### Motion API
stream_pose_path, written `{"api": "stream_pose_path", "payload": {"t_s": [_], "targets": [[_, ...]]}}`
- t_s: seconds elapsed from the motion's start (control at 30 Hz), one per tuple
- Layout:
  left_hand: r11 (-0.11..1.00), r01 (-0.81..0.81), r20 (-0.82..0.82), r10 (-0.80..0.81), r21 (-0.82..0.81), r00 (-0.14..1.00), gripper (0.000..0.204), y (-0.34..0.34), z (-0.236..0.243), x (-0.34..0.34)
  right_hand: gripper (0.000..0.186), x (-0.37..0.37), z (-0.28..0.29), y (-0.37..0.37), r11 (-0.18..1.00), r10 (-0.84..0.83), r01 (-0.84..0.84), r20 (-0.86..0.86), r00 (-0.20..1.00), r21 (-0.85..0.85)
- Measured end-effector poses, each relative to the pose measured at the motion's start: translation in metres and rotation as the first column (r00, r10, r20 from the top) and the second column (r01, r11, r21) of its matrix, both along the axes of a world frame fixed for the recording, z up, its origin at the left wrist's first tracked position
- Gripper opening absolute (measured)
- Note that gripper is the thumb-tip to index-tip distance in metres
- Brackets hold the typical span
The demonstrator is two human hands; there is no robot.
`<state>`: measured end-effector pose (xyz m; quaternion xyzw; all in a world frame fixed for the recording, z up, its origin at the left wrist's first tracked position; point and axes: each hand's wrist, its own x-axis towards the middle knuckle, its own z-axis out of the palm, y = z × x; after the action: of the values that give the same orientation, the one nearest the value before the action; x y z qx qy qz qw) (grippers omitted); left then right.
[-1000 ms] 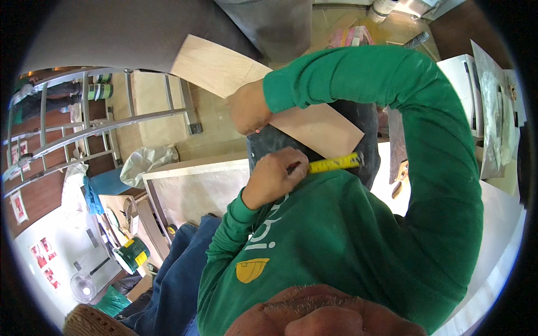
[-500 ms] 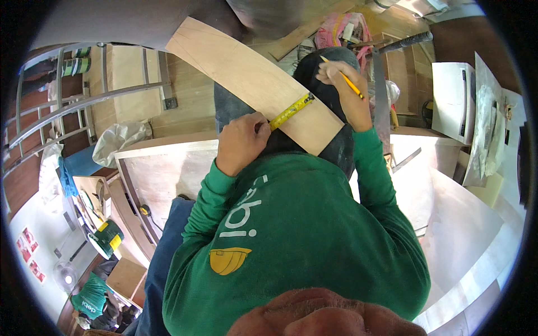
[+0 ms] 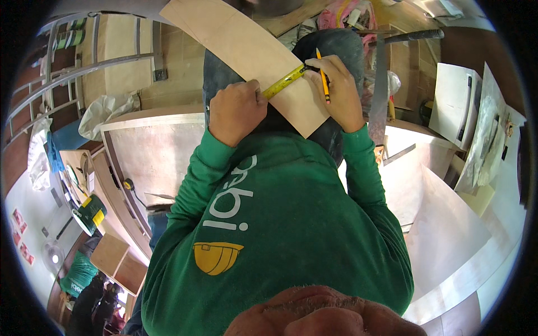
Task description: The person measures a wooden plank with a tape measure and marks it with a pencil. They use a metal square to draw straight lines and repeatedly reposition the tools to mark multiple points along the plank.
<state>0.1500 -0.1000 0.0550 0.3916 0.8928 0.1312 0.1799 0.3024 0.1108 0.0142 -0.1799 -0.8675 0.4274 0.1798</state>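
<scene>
A long, slightly curved strip of light plywood (image 3: 246, 42) lies slantwise across my knees. Across it, near its lower right end, runs a yellow tape measure blade (image 3: 283, 83). My left hand (image 3: 240, 109) is closed round the near end of the blade, at the board's left edge; any case is hidden in the fist. At the far edge of the board, my right hand (image 3: 340, 92) has its fingertips on the blade's dark end. A yellow pencil (image 3: 323, 77) is held between the fingers of that same hand, standing nearly upright in the picture.
A metal ladder (image 3: 84, 78) lies at the left, near a white sack (image 3: 106, 115). A long metal strip (image 3: 379, 89) stands right of my knee. A pink bag (image 3: 350, 15) of tools sits beyond. A white cabinet (image 3: 455, 103) is at the right; a co-worker's green shirt (image 3: 80, 274) shows lower left.
My right hand has come down to the tape's end at the board's far edge, and the pencil has turned more upright. My left hand still grips the tape. The whole view has shifted slightly.
</scene>
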Motion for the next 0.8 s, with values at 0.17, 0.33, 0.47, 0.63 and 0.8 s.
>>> {"api": "stream_pose_path", "payload": {"t_s": [0.17, 0.33, 0.47, 0.63, 0.8], "targets": [[1.000, -0.021, 0.092, 0.021, -0.010, 0.996, 0.024, -0.002, -0.009, 0.002, 0.017, -0.007, -0.005, 0.004, 0.996, 0.041, -0.037, 0.053, 0.998, -0.083], [0.999, -0.046, 0.216, 0.043, 0.009, 0.976, 0.029, -0.003, 0.001, 0.018, 0.016, -0.002, -0.015, 0.009, 0.998, 0.050, -0.048, 0.050, 0.997, -0.045], [1.000, -0.005, 0.272, 0.001, 0.015, 0.962, 0.040, -0.004, 0.015, 0.027, 0.017, 0.001, -0.015, 0.010, 0.997, 0.060, -0.059, 0.042, 0.997, -0.045], [0.995, 0.022, 0.299, -0.050, 0.097, 0.953, 0.041, -0.016, 0.007, 0.024, 0.020, 0.002, -0.017, 0.008, 0.995, 0.076, -0.073, 0.049, 0.996, -0.066], [0.988, 0.011, 0.291, -0.055, 0.153, 0.955, 0.036, -0.023, 0.005, 0.023, 0.023, 0.002, -0.008, 0.012, 0.992, 0.113, -0.107, 0.095, 0.989, -0.061]]}}
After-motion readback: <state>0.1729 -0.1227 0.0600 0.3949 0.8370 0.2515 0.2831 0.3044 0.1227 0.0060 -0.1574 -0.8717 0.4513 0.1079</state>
